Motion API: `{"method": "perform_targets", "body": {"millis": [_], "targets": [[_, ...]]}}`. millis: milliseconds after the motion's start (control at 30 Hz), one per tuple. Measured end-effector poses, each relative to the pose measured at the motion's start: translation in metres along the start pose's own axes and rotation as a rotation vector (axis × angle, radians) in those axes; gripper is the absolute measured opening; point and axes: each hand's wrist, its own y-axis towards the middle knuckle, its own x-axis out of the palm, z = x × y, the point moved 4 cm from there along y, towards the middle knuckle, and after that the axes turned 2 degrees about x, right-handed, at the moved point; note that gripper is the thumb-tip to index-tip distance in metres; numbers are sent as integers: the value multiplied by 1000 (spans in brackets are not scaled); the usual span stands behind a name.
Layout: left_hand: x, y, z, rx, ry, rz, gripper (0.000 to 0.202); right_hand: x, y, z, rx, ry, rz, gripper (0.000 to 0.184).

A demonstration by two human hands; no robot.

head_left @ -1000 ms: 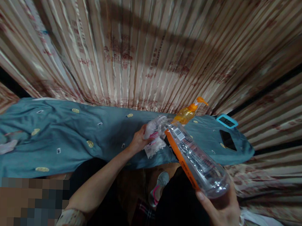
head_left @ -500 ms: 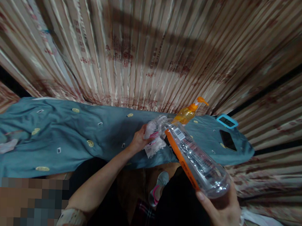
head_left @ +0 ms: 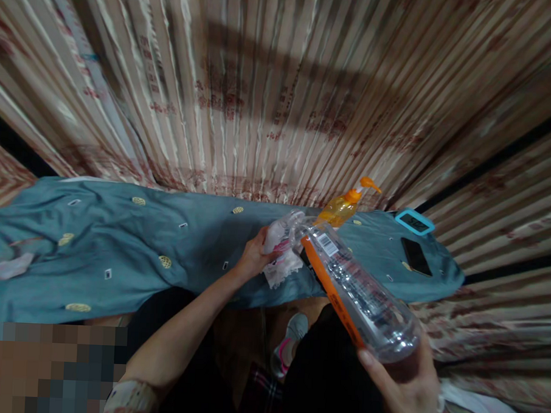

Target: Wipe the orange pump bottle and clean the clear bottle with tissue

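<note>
My right hand (head_left: 405, 382) grips the base of a large clear plastic bottle (head_left: 367, 296) with an orange label strip and a barcode. The bottle is tilted, its neck pointing up and left, away from me. In my left hand (head_left: 256, 254) is a small clear plastic pouch (head_left: 283, 246) with pink print and a jagged edge. The bottle's neck meets the pouch's upper right side; whether liquid passes between them I cannot tell. Just behind stands a pump bottle (head_left: 339, 209) of amber liquid with an orange pump head.
A blue-green patterned cloth (head_left: 201, 246) covers the surface. At its right end are a blue-framed digital clock (head_left: 415, 222) and a dark phone (head_left: 416, 256). Pleated curtains (head_left: 261, 108) hang behind and at the right. A pale crumpled piece (head_left: 8, 268) lies far left.
</note>
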Motion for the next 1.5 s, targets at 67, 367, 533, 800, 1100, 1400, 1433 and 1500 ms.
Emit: {"method": "perform_targets", "body": {"millis": [67,367,533,800,1100,1400,1433,1500], "targets": [[0,0,0,2,-17,-6,64,-1,1,2,-13,1,-1,104],[-1,0,3,5,0,-7,63,-9,9,20,-100,5,0,98],[-1,-1,2,-11,0,3,63,-15,16,30,-104,-56,-46,101],[0,0,0,7,-25,1,62,-6,6,14,-68,-39,5,101],[-1,-1,3,-8,-15,-10,64,-19,19,31,-159,-132,-17,100],[-2,-2,5,-14,-41,-15,63,-4,4,6,-88,-63,-2,100],[-2,-2,5,-15,-43,-14,63,-3,2,4,-66,-56,1,101],[-2,-2,5,-16,-43,-10,63,-2,0,1,-41,-49,8,103]]}}
